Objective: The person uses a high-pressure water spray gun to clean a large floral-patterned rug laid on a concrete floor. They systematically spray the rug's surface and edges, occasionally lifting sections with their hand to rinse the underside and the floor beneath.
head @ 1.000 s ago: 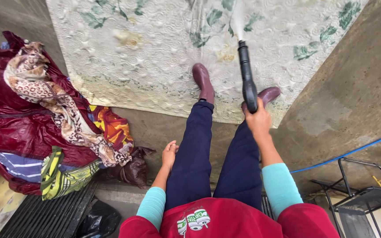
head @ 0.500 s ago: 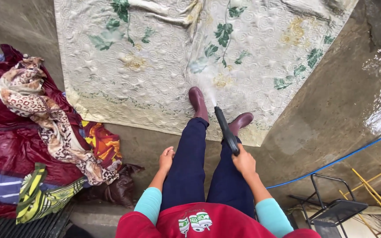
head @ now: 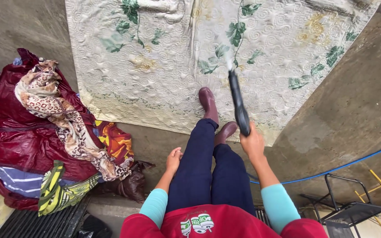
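The right hand (head: 252,143) has its grip wrapped tight round the handle of a black spray lance (head: 238,103), whose long axis runs up and slightly left from the fist, with the nozzle over the quilted leaf-print rug (head: 164,66) on the wet floor. The left hand (head: 173,159) hangs loosely spread by the thigh, holding nothing. Maroon boots (head: 209,102) stand at the rug's near edge, and a heap of clothes (head: 45,132) lies well to the left.

To your left, the heap of clothes (head: 54,141) crowds the floor close beside your left hand (head: 173,159), so there is little room to swing that way. Ahead, the quilt (head: 164,66) lies flat and open past the spray wand (head: 238,103). On your right, the metal stand (head: 345,207) and blue hose (head: 331,169) stand in the way.
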